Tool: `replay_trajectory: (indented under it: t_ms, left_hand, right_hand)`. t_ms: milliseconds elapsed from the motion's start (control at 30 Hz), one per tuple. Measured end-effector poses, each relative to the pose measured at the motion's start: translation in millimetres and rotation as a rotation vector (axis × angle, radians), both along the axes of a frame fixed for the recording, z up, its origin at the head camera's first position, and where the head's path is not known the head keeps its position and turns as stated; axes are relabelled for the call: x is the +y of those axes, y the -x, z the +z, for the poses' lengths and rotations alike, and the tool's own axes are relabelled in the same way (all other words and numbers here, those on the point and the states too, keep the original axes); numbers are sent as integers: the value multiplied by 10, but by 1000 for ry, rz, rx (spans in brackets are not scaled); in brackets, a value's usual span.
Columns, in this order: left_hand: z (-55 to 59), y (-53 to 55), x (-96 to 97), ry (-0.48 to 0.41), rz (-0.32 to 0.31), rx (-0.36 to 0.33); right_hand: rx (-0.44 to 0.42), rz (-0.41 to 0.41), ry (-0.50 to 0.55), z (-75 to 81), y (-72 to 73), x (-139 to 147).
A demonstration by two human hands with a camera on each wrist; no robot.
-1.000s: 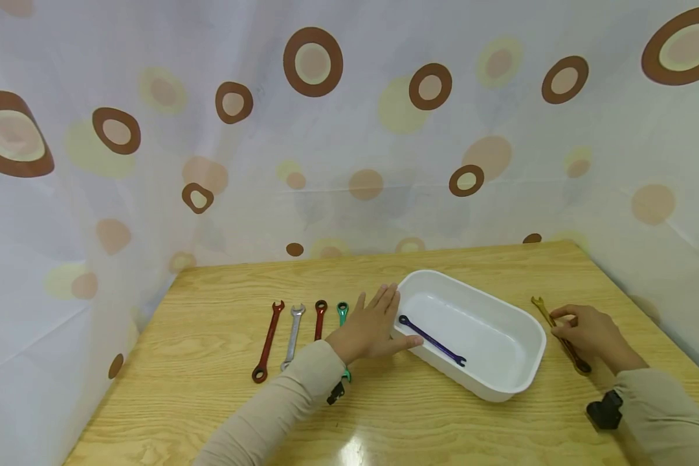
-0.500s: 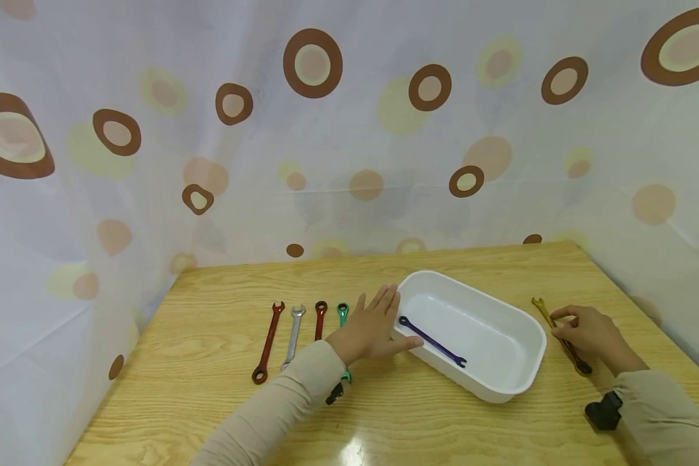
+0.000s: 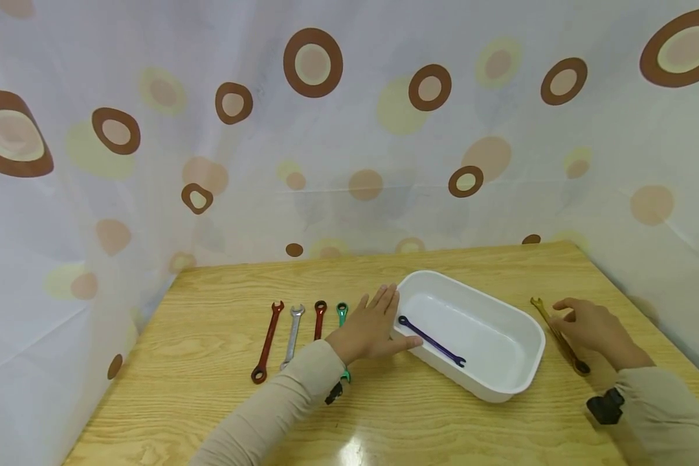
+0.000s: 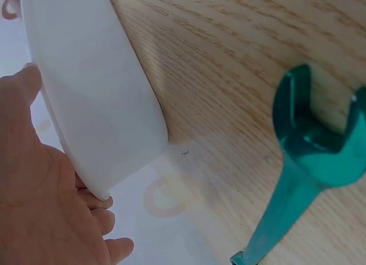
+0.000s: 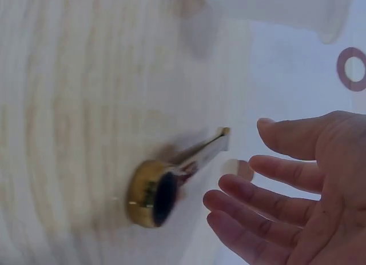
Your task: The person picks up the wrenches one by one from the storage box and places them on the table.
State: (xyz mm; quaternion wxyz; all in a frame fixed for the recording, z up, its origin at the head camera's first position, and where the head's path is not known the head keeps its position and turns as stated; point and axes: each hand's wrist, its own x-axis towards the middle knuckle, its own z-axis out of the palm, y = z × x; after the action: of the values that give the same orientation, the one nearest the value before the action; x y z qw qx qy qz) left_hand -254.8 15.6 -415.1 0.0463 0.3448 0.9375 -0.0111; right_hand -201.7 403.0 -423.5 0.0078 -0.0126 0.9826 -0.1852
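Note:
My left hand (image 3: 369,330) rests with straight fingers on the left end of a white plastic basin (image 3: 495,343), its thumb spread along the near rim. A purple combination wrench (image 3: 434,342) lies inside the basin near that side. On the right, a gold combination wrench (image 3: 569,353) lies slanted on the table, ring end nearer me. Just over it hovers my right hand (image 3: 597,329). In the right wrist view that hand's fingers are loosely spread and hold nothing, apart from the gold wrench's ring end (image 5: 147,196).
Left of the basin several wrenches lie in a row on the wooden table (image 3: 210,336): a red one (image 3: 270,340), a silver one (image 3: 294,333), another red one (image 3: 319,320) and a green one (image 3: 342,312), partly under my left arm. A patterned curtain (image 3: 349,142) stands behind.
My right hand has let go of the gold wrench and lifted slightly up and away to the right. The left hand and the basin have stayed put.

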Motion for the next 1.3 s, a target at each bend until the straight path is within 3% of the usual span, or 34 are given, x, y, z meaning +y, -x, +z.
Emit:
replay_trajectory:
  t_ms: [333, 633, 900, 1300]
  left_hand:
    - [37, -25, -21, -17, 1, -8]
    - [38, -22, -27, -46, 3, -24]
    - [37, -23, 1, -38, -8, -19]
    - [-12, 10, 17, -15, 20, -9]
  right_hand:
    - [94, 46, 2, 317, -37, -251]
    - [282, 90, 50, 535, -118, -764]
    - [286, 162, 119, 439, -99, -1169]
    - [287, 246, 194, 163, -36, -1621]
